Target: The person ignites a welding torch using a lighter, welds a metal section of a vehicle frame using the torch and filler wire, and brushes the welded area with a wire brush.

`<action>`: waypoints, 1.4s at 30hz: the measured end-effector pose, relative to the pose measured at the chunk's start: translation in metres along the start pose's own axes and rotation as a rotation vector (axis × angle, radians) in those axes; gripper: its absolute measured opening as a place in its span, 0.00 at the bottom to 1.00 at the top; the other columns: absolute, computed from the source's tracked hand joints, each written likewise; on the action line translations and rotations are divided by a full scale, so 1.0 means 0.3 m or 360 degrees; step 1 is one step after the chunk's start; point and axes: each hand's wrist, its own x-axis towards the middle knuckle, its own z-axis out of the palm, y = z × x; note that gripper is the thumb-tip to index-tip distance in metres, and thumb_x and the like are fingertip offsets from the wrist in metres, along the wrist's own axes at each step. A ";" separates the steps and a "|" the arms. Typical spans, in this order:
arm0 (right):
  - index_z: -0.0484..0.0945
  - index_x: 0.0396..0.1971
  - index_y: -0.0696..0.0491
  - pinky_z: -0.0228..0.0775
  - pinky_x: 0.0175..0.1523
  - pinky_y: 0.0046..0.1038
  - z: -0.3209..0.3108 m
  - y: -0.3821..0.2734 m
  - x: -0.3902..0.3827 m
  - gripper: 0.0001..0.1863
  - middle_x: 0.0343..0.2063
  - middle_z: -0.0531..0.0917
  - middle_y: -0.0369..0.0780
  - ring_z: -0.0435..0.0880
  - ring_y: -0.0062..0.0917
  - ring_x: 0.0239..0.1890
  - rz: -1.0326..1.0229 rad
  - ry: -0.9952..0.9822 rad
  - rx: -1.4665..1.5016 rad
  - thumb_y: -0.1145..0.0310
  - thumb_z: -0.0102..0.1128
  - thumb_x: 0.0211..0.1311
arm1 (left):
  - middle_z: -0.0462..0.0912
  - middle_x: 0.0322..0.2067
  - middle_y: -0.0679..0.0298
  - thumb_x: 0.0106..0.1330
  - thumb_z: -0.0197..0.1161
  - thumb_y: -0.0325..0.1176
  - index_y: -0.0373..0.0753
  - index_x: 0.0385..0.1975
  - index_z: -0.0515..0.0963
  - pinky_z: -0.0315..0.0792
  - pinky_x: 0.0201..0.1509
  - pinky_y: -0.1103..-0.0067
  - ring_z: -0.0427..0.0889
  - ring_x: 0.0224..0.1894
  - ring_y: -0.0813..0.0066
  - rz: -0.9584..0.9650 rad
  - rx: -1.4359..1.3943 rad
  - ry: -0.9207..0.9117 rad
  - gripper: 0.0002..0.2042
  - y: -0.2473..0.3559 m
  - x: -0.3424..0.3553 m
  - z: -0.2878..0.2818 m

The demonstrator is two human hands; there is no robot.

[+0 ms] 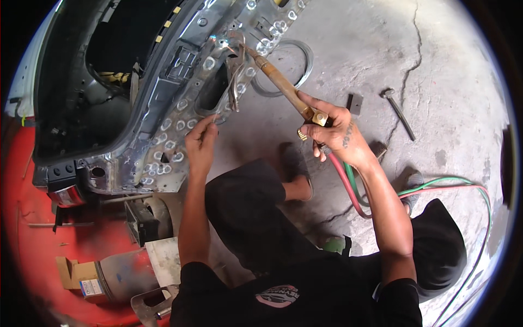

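My right hand (332,131) grips a brass gas torch (280,82) with red and green hoses; its nozzle reaches a punched steel car body panel (171,114), where a small bluish glow (222,42) shows near the tip. My left hand (200,141) pinches a thin metal rod (218,117) below an oval opening in that panel. Metal clamping pliers (235,92) hang on the panel's edge beside the opening, just left of the torch's barrel. The rod's far end is hard to make out.
A wire coil (305,68), a dark metal plate (355,103) and a hammer-like tool (399,111) lie on cracked concrete. Thin hoses (479,188) cross the right side. Cardboard (73,272), a cylinder (120,272) and metal parts lie on red at lower left. My bent legs are below the panel.
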 end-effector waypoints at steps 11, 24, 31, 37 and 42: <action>0.68 0.73 0.50 0.73 0.25 0.21 -0.048 0.039 0.044 0.36 0.34 0.81 0.36 0.80 0.16 0.22 0.0034 -0.0046 0.0187 0.75 0.67 0.65 | 0.79 0.25 0.67 0.75 0.60 0.29 0.33 0.50 0.84 0.69 0.32 0.81 0.73 0.26 0.84 0.0044 0.0312 0.0101 0.10 -0.039 0.030 0.022; 0.68 0.73 0.48 0.73 0.24 0.19 -0.039 0.047 0.064 0.36 0.31 0.82 0.34 0.79 0.15 0.21 0.0065 0.0000 0.0095 0.79 0.66 0.66 | 0.77 0.27 0.70 0.75 0.61 0.29 0.34 0.54 0.83 0.67 0.32 0.83 0.70 0.28 0.85 -0.0041 0.0259 0.0038 0.12 -0.017 0.075 0.073; 0.70 0.72 0.46 0.74 0.25 0.20 -0.064 0.043 0.066 0.35 0.36 0.82 0.36 0.79 0.15 0.22 0.0086 0.0001 0.0068 0.77 0.67 0.65 | 0.75 0.26 0.71 0.74 0.63 0.27 0.35 0.53 0.85 0.66 0.31 0.83 0.70 0.27 0.85 -0.0044 0.0169 0.0108 0.11 -0.030 0.107 0.109; 0.69 0.73 0.49 0.73 0.23 0.20 -0.064 0.042 0.065 0.36 0.31 0.82 0.35 0.79 0.15 0.21 0.0071 0.0011 0.0105 0.80 0.66 0.64 | 0.75 0.24 0.70 0.73 0.65 0.28 0.33 0.52 0.85 0.66 0.31 0.83 0.70 0.27 0.85 -0.0136 0.0286 0.0138 0.12 -0.045 0.114 0.105; 0.69 0.72 0.49 0.73 0.23 0.19 -0.070 0.056 0.074 0.36 0.32 0.82 0.35 0.79 0.16 0.21 0.0076 -0.0007 0.0097 0.80 0.66 0.64 | 0.75 0.24 0.70 0.73 0.65 0.28 0.33 0.52 0.85 0.66 0.30 0.82 0.69 0.26 0.85 -0.0173 0.0333 0.0132 0.12 -0.031 0.135 0.122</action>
